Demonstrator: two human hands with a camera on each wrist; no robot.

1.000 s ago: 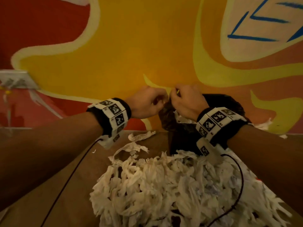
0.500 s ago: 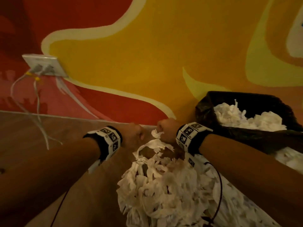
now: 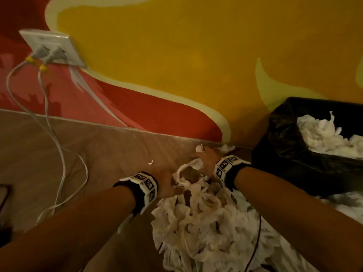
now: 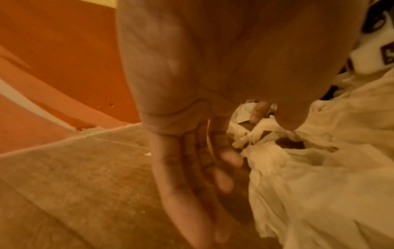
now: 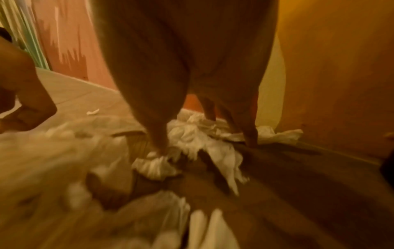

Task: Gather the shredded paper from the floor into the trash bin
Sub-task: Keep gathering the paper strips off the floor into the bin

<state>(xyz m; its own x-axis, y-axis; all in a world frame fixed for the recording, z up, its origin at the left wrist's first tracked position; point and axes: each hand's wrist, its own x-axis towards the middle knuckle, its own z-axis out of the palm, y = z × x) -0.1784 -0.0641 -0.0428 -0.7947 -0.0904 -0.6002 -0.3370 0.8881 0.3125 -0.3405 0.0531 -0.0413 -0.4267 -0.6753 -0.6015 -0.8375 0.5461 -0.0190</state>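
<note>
A big heap of white shredded paper [image 3: 206,228] lies on the wooden floor under my forearms. The trash bin [image 3: 282,154] with a black liner stands at the right against the wall and holds shredded paper [image 3: 322,134]. My left hand [image 3: 169,183] is at the heap's far left edge; in the left wrist view the left hand [image 4: 213,176] has straight fingers pointing down at the floor beside the paper [image 4: 309,168]. My right hand [image 3: 206,158] reaches to loose scraps by the wall. In the right wrist view the right hand [image 5: 204,138] spreads thumb and fingers over a clump of scraps [image 5: 192,134].
A wall socket [image 3: 53,50] with two plugs sits at the upper left; its white cables [image 3: 59,154] trail over the floor on the left. One small scrap [image 3: 150,162] lies alone ahead of my left hand. The painted wall runs right behind the bin.
Both hands came down from above the bin to the floor. The left hand went from a fist to straight fingers beside the heap, and the right hand reached further toward the wall.
</note>
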